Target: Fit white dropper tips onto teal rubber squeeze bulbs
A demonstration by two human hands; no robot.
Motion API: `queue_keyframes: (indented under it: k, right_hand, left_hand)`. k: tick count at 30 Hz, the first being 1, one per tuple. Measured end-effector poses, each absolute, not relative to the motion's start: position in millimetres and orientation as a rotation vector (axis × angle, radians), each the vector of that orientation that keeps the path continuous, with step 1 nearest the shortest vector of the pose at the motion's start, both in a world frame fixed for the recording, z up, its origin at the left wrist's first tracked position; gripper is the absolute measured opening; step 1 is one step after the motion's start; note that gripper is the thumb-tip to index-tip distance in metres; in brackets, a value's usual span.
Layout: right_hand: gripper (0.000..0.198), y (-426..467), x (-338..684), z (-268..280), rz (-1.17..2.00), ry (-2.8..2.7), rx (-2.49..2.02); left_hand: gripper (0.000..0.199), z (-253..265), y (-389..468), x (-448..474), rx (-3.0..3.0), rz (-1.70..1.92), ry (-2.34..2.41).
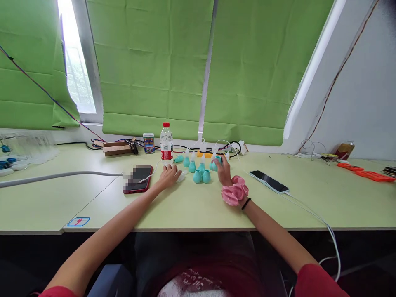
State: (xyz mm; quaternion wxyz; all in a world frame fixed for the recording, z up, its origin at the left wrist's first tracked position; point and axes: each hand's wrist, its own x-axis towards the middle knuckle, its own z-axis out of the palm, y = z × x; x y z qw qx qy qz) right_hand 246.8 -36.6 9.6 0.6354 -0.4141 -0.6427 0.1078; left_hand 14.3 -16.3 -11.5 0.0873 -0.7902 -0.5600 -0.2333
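Note:
My right hand (225, 171), with a pink scrunchie (234, 191) on its wrist, is closed around a turquoise rubber bulb (218, 160) held with its open neck up. My left hand (169, 176) reaches over the table, fingers loosely spread and touching small translucent plastic pieces (182, 177); its palm side is hidden. Between the hands stand two turquoise bulbs with open necks, the nearer one (197, 176) beside its twin (206, 176). Behind them are several bulbs with whitish pointed tips, such as one bulb (192, 166). Another bulb (178, 159) lies on its side.
A red-capped water bottle (166, 142) and a printed can (149, 143) stand behind my left hand. A dark phone (138, 178) lies left, another phone (269, 181) with a white cable right. Cables and an open cardboard box (117, 148) line the back. Orange pieces (365, 171) lie far right.

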Motion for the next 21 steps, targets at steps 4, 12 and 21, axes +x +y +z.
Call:
queue_keyframes:
  k: [4, 12, 21]
  right_hand:
    - [0.024, -12.8, 280.8, -6.7, 0.126, -1.603, -1.178]
    - [0.026, 7.8, 295.3, -28.9, 0.167, -1.829, -1.311]
    - [0.034, 1.3, 287.2, -30.4, 0.167, -1.758, -1.336]
  left_hand:
    - [0.035, -19.7, -10.5, 16.6, -2.399, -0.712, -1.661]
    - [0.044, -15.8, -19.7, 28.0, -2.48, -0.753, -1.575]
    - [0.045, 33.7, 30.0, 81.3, -2.394, -1.094, -1.743]
